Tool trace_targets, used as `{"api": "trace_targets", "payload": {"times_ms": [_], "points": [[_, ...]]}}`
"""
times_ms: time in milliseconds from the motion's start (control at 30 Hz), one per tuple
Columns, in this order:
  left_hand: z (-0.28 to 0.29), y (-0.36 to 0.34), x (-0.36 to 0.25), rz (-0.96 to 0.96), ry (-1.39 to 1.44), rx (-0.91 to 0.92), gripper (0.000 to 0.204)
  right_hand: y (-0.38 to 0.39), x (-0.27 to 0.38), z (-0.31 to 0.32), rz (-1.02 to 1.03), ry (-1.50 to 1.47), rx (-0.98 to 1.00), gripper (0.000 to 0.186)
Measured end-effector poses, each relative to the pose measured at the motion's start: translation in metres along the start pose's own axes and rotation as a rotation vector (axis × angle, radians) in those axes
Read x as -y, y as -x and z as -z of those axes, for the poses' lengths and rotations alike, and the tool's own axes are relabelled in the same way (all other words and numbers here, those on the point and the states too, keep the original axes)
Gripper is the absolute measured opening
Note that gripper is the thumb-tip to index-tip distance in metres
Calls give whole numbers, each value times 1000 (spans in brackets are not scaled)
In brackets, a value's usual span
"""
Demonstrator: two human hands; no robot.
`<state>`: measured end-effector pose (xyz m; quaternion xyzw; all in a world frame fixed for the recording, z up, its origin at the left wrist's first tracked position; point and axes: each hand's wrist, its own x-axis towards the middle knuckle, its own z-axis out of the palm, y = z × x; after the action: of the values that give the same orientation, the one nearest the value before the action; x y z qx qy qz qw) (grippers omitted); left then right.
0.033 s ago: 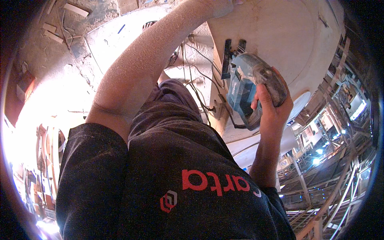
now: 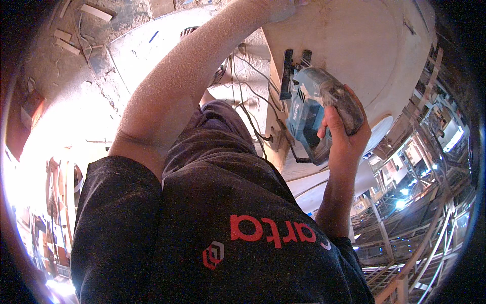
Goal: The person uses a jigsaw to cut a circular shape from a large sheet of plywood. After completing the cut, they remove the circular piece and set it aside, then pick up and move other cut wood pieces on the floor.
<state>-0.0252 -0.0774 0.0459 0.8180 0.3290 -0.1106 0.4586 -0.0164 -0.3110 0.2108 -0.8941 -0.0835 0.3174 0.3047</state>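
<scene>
My right hand [image 2: 348, 136] grips the grey handle of a teal power jigsaw [image 2: 307, 109]. The saw's black base plate [image 2: 289, 73] lies against the left edge of a large, pale, round wooden board [image 2: 364, 45]. My left arm, coated in sawdust, stretches up across the middle of the view. My left hand [image 2: 281, 7] reaches the board's upper left edge and is mostly cut off by the frame, so its fingers are hidden. A black power cord [image 2: 253, 126] hangs down below the saw.
Below me is a dusty floor with a white sheet panel [image 2: 136, 48] and several wood offcuts [image 2: 96, 12]. A second pale board [image 2: 324, 190] lies under the round one. Metal racking and stacked frames [image 2: 425, 202] fill the right side. My dark shirt fills the lower view.
</scene>
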Motion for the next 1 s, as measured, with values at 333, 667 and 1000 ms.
{"api": "trace_targets", "payload": {"times_ms": [333,667,1000], "points": [[1,-5,0,-6,-9,0,54,-12,1,-1,25,-41,25,56],[-4,-11,1,8,-27,-8,55,-16,1,-1,49,-44,19,55],[-7,-12,7,-13,-20,-31,54,-18,6,-4,60,-18,32,57]]}}
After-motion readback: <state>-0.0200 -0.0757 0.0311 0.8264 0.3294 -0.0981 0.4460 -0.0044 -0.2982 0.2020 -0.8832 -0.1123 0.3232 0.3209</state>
